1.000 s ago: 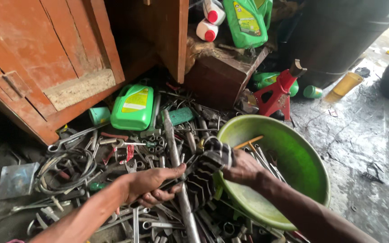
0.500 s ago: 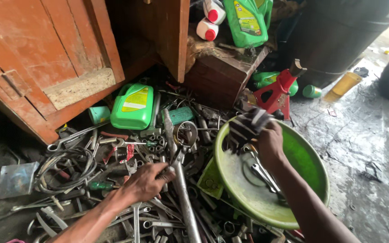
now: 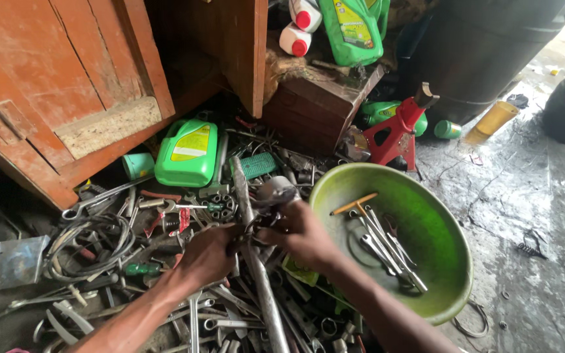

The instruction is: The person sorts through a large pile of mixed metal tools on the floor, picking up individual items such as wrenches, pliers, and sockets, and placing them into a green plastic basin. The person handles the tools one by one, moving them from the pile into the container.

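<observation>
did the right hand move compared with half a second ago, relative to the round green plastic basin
Yes. The right hand was over the round green plastic basin; it is now left of the rim, over the pile of metal tools, beside the left hand.

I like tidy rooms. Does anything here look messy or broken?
Yes. Tools lie heaped and tangled on the floor beside the green basin, where both hands, left hand and right hand, dig. A green jug lies tipped over.
</observation>
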